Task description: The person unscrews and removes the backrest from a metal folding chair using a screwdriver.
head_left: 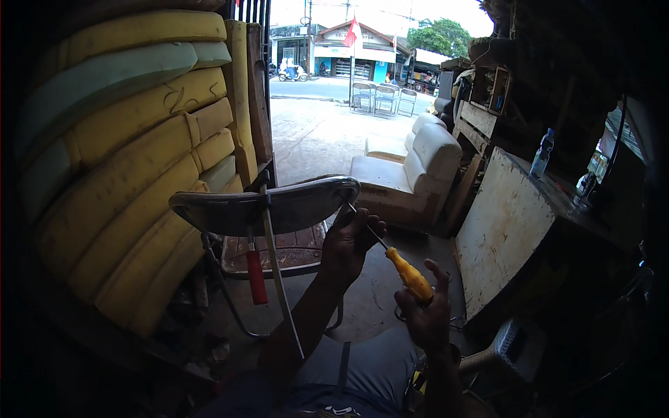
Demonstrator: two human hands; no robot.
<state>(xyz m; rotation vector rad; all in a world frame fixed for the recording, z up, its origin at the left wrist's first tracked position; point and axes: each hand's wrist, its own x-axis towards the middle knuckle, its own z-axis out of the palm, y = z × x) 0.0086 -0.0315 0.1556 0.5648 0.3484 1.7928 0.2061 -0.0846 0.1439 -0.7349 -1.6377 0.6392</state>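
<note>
Your right hand [427, 319] grips the likely light, stiff screwdriver [394, 256] where it's best held, its handle [411, 277]; I cannot tell what your left hand [344, 246] pinches.

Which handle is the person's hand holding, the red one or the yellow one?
The yellow handle: the right hand holds its end. The red handle, farther left below the chair backrest, has no hand on it.

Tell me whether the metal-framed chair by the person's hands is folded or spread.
Spread: the chair has its seat lying out below the backrest, not folded up against it.
</note>
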